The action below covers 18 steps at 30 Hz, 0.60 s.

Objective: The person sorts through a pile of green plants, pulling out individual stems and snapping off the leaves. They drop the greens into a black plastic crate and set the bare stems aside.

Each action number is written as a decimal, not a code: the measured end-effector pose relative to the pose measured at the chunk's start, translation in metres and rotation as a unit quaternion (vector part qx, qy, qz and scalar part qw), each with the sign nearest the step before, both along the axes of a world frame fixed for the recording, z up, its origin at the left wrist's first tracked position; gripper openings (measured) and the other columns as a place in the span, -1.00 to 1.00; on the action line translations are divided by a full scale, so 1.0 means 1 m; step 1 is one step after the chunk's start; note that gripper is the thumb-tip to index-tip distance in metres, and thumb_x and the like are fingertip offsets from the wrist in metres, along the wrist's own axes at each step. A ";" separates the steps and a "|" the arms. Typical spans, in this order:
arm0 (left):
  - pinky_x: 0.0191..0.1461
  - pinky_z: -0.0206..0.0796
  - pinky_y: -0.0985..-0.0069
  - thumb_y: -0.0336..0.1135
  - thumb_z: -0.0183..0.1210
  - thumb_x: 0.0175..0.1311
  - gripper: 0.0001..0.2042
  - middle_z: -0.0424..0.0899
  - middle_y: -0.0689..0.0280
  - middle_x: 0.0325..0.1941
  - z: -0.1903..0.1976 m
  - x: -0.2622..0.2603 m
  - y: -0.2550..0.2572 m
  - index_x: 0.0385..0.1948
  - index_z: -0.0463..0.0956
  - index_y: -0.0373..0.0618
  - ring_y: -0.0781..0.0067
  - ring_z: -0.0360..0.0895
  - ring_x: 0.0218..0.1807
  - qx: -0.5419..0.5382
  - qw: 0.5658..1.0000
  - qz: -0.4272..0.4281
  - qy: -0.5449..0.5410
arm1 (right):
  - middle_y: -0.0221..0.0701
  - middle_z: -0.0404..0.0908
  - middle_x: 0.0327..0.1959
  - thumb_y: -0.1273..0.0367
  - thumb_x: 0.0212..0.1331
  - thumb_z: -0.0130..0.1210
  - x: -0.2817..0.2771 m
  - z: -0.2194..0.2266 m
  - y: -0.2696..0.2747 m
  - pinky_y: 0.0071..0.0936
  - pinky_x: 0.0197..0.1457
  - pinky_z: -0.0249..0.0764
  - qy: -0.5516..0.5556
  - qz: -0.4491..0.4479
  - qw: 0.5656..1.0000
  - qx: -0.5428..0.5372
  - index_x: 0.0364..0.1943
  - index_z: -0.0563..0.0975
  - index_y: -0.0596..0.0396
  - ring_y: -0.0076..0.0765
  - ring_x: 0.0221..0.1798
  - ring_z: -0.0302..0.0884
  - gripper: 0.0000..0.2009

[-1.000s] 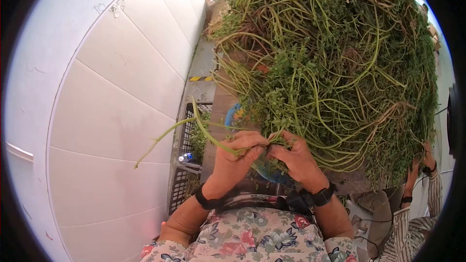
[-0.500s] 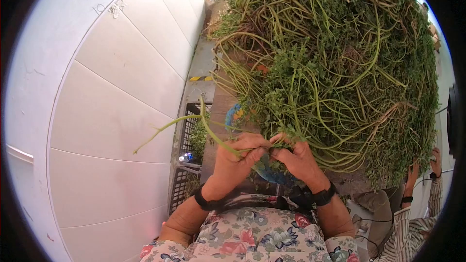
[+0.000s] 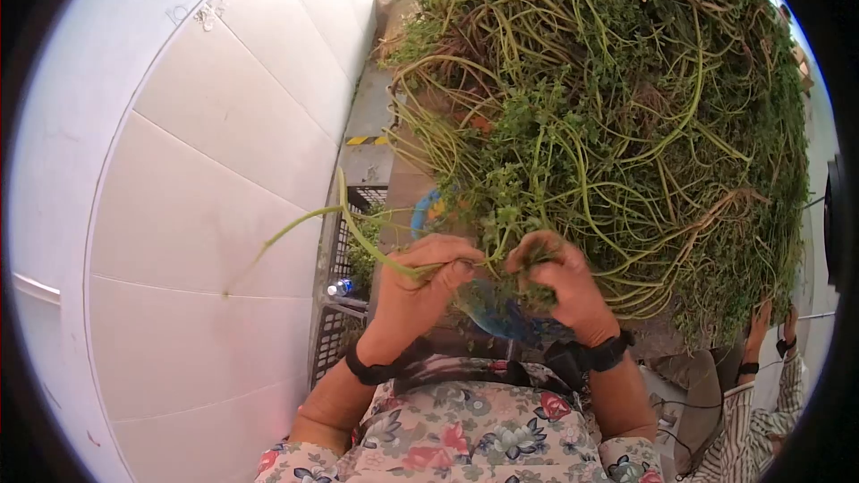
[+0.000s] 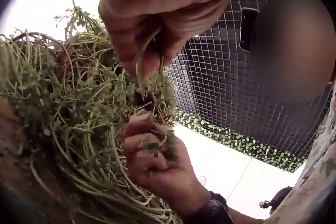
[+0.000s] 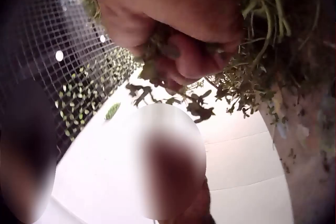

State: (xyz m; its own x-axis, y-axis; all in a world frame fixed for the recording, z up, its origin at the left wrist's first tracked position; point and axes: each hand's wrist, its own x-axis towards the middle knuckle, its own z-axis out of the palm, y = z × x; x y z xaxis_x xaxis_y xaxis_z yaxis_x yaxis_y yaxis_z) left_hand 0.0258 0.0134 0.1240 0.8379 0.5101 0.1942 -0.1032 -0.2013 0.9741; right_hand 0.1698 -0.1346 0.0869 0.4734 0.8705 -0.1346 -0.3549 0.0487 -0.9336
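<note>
In the head view my left hand [image 3: 422, 291] pinches a thick green plant stem [image 3: 367, 240] between thumb and fingers; its forked end sticks out to the left. A short gap away, my right hand [image 3: 573, 291] has its fingers curled round a small bunch of leaves [image 3: 535, 259]. The left wrist view shows the stem [image 4: 139, 64] hanging below the left hand's fingertips, with the right hand [image 4: 163, 169] lower down, leafy bits in its curled fingers. Dark leaves [image 5: 152, 66] poke from under the right hand [image 5: 173, 14] in the right wrist view.
A large heap of leafy stems [image 3: 626, 143] covers most of the table [image 3: 404, 192] beyond my hands. At the left stand a black crate [image 3: 327, 344] and a bottle [image 3: 340, 288], beside a white wall [image 3: 215, 215]. Another person's hands [image 3: 759, 326] are at the heap's right edge.
My hands have come apart from where they met. The right hand has moved right with leaves in its fingers; the left has shifted slightly left with the stem.
</note>
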 end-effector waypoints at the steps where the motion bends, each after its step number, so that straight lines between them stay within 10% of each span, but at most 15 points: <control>1: -0.23 0.35 0.56 -0.49 0.18 0.10 -0.89 0.60 0.24 -0.35 0.000 0.000 0.000 -0.34 0.57 -0.22 0.43 0.52 -0.28 -0.013 1.000 0.007 0.004 | -0.40 0.53 -0.30 0.44 0.07 -0.03 -0.002 -0.001 0.002 -0.55 -0.34 0.38 0.025 0.014 1.000 0.003 -0.15 0.41 0.09 -0.48 -0.31 0.46 -0.77; 6: -0.21 0.34 0.53 -0.52 0.15 0.10 -0.89 0.59 0.24 -0.35 -0.001 0.002 0.000 -0.33 0.56 -0.21 0.40 0.52 -0.27 0.019 0.999 -0.048 0.015 | -0.48 0.49 -0.31 0.44 0.03 0.06 -0.009 0.009 0.004 -0.56 -0.19 0.40 0.145 0.060 0.988 0.005 -0.18 0.46 0.17 -0.54 -0.23 0.44 -0.77; 18: -0.21 0.37 0.55 -0.43 0.07 0.23 -0.88 0.59 0.23 -0.31 -0.003 -0.002 0.003 -0.27 0.53 -0.22 0.41 0.52 -0.27 -0.025 0.998 -0.051 -0.004 | -0.49 0.49 -0.52 0.50 -0.05 0.05 0.003 0.011 0.007 -0.57 -0.39 0.36 -0.117 0.011 0.989 -0.093 -0.29 0.51 0.19 -0.57 -0.49 0.40 -0.81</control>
